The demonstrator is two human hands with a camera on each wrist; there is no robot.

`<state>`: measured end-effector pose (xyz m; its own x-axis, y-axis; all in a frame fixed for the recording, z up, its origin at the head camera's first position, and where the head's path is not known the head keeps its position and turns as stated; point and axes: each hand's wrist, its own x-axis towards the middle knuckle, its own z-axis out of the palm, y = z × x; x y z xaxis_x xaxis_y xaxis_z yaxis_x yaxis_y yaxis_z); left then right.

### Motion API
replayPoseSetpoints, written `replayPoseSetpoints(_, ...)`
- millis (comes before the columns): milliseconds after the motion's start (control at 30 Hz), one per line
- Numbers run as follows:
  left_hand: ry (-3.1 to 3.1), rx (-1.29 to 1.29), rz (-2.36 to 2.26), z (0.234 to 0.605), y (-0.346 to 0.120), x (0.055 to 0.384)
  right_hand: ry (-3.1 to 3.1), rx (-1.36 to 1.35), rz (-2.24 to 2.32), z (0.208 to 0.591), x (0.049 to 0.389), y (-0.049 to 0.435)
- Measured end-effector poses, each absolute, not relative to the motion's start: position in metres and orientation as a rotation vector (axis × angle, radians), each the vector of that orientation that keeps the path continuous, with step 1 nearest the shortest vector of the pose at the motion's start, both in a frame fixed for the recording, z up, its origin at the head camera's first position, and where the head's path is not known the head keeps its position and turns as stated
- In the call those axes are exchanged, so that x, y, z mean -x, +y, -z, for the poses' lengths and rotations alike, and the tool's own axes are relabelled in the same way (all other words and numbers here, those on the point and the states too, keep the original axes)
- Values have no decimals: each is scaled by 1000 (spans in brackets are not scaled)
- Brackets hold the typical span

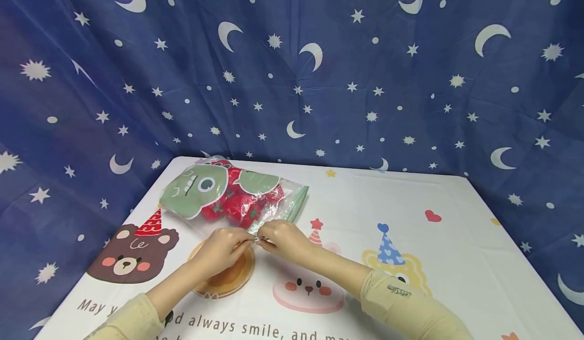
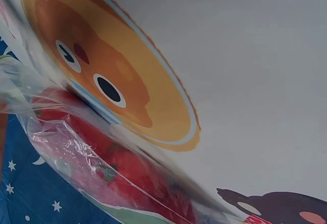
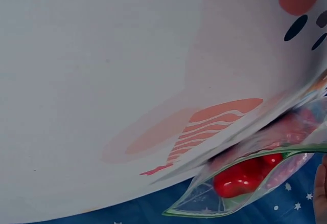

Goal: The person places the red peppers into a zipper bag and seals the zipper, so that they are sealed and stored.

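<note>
A clear zip bag (image 1: 285,205) printed with a green cartoon monster lies on the far left part of the table. Inside are several glossy red pieces (image 1: 244,205) with green tops, perhaps toy peppers or tomatoes. At the bag's near corner, my left hand (image 1: 223,249) and right hand (image 1: 286,241) pinch the green-edged rim, fingertips almost touching. In the right wrist view the two green rims (image 3: 230,162) stand apart, with a red piece (image 3: 242,178) showing between them. Only a sliver of the right hand (image 3: 320,188) appears there.
A white tablecloth (image 1: 365,203) with printed cartoon animals and lettering covers the table. Behind and to the left hangs a dark blue curtain (image 1: 337,102) with moons and stars. The bag lies close to the table's back edge.
</note>
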<state>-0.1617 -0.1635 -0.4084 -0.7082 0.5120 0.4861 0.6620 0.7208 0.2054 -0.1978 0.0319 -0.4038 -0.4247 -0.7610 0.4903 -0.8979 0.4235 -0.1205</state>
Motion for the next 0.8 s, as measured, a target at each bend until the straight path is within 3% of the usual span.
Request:
replayPoseSetpoints(567, -2425, 997, 469, 407, -177, 156, -2137, -1511, -119, 413, 226, 51)
replayPoseSetpoints(800, -2428, 998, 473, 407, -180, 152, -2185, -1537, -173, 415, 239, 64)
